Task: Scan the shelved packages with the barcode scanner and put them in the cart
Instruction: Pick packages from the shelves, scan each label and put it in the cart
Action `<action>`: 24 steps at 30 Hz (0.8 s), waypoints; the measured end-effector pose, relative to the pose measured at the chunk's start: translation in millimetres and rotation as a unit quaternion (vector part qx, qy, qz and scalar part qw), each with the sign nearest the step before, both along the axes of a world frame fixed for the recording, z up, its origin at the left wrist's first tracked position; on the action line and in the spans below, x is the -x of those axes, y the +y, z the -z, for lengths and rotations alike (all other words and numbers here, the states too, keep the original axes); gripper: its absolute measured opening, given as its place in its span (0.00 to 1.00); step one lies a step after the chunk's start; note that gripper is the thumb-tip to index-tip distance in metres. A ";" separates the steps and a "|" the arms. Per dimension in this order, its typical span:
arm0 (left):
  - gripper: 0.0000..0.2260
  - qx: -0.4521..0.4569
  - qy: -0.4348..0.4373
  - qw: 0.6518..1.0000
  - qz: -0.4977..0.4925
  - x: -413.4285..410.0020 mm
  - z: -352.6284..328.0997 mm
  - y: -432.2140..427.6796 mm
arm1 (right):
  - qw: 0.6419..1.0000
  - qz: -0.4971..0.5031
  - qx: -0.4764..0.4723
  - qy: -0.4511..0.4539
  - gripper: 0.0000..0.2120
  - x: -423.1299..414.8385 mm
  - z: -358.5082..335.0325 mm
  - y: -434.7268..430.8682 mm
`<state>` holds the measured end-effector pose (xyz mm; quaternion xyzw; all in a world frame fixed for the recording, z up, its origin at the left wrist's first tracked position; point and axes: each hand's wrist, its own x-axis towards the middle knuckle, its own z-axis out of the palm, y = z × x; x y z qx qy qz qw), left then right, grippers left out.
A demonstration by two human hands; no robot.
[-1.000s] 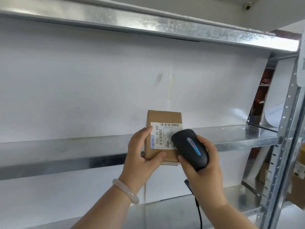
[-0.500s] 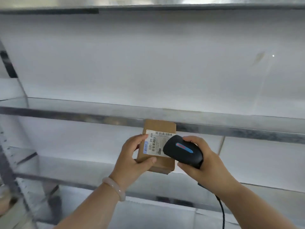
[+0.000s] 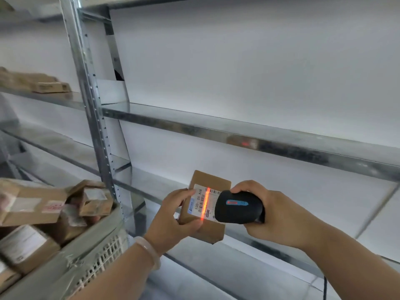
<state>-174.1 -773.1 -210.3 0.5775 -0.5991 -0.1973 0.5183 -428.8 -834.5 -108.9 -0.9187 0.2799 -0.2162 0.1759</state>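
My left hand (image 3: 171, 219) grips a small brown cardboard package (image 3: 213, 184) by its left edge, label facing me. An orange-red scan line runs across the white barcode label (image 3: 200, 202). My right hand (image 3: 275, 215) holds the black barcode scanner (image 3: 238, 207) just right of the label, its head over the package's right side. The grey plastic cart basket (image 3: 95, 250) sits at lower left, holding several brown packages.
Metal shelves (image 3: 238, 135) run across the view in front of a white wall, with an upright post (image 3: 86, 83) left of centre. A flat brown package (image 3: 39, 83) lies on the far-left shelf. The scanner's cable (image 3: 324, 286) hangs at lower right.
The view has swung left, bringing the cart basket and shelf post into sight. The package and scanner have come away from the shelf, and the scanner's orange line now lights the label.
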 end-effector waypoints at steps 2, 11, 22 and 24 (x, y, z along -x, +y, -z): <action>0.29 -0.011 -0.005 1.000 -0.016 -8.2 2.3 3.6 | 1.000 -0.013 -0.006 0.006 0.31 -9.8 -0.2 -2.8; 0.29 -0.004 -0.003 0.996 -0.093 -32.3 9.4 11.8 | 0.996 -0.074 -0.042 -0.008 0.28 -51.1 0.8 -27.9; 0.27 0.011 0.124 0.958 -0.260 -58.3 31.1 42.5 | 0.976 -0.099 -0.143 -0.134 0.28 -130.3 49.2 -38.8; 0.26 0.009 0.161 0.944 -0.287 -70.9 35.0 54.5 | 0.967 -0.099 -0.175 -0.154 0.28 -155.4 60.6 -29.6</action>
